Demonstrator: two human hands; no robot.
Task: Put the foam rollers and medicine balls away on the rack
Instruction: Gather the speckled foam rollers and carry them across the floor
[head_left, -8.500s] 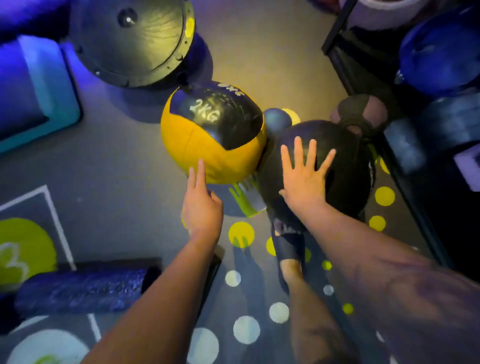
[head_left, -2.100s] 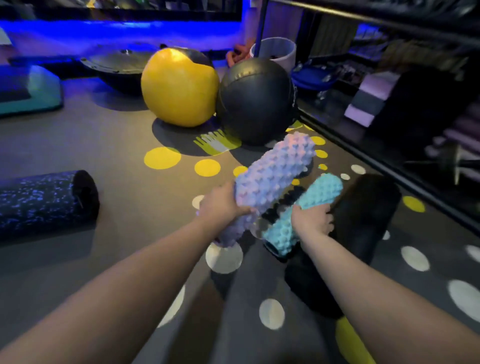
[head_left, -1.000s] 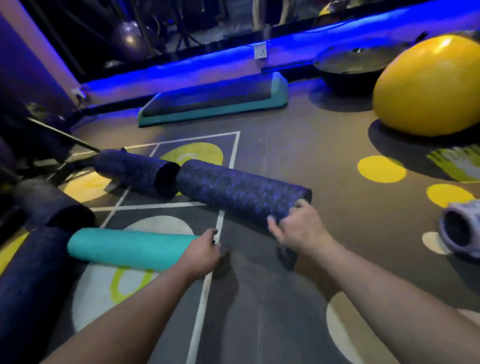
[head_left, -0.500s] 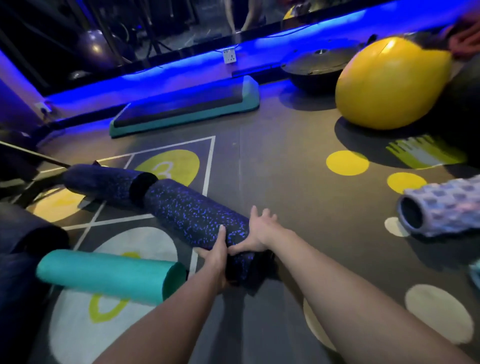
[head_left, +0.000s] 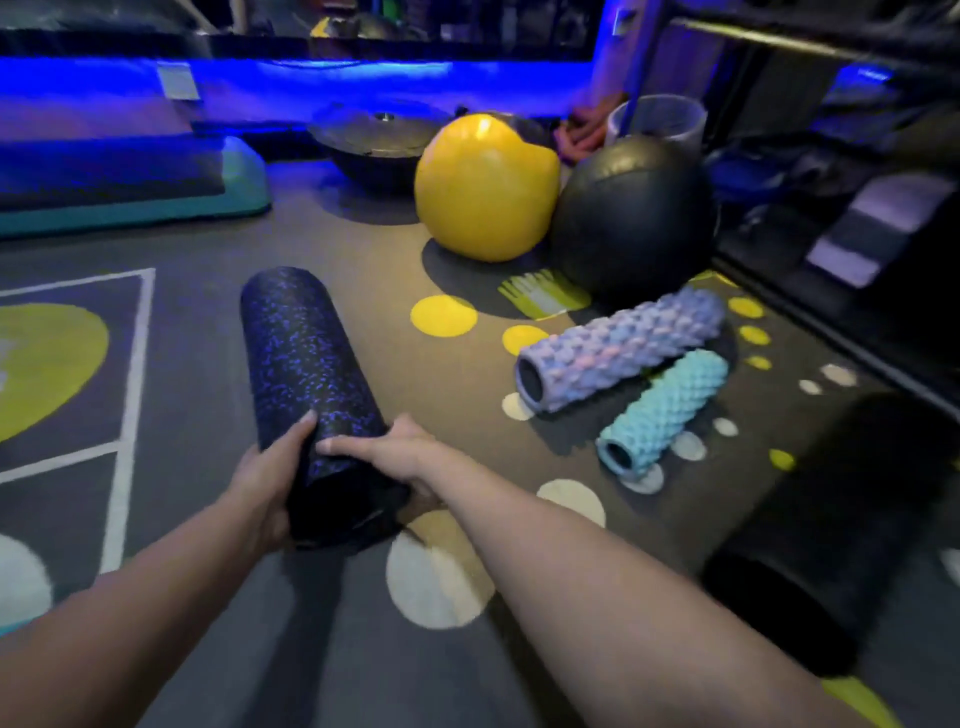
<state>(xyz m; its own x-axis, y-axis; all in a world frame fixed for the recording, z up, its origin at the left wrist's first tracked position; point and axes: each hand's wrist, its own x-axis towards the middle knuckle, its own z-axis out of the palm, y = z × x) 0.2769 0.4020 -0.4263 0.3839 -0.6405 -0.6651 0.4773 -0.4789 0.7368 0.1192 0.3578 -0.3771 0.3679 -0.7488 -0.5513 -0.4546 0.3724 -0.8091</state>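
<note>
The left grip (head_left: 265, 480) and right grip (head_left: 402, 452) are clasping the near end of a black, blue-speckled foam cylinder (head_left: 301, 353), its far end pointing away across the grey spotted floor (head_left: 208, 343). Toward the floor's right edge, a lilac knobbly roller (head_left: 618, 348) and a teal knobbly roller (head_left: 667, 405) are lying side by side before a yellow ball (head_left: 483, 187) and a black ball (head_left: 631, 218).

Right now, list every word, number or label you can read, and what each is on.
None can be read.
Yellow floor circle at the left edge: a faint pale mark, cut off and blurred, unreadable.
Yellow medicine ball and black medicine ball: no lettering shows.
</note>
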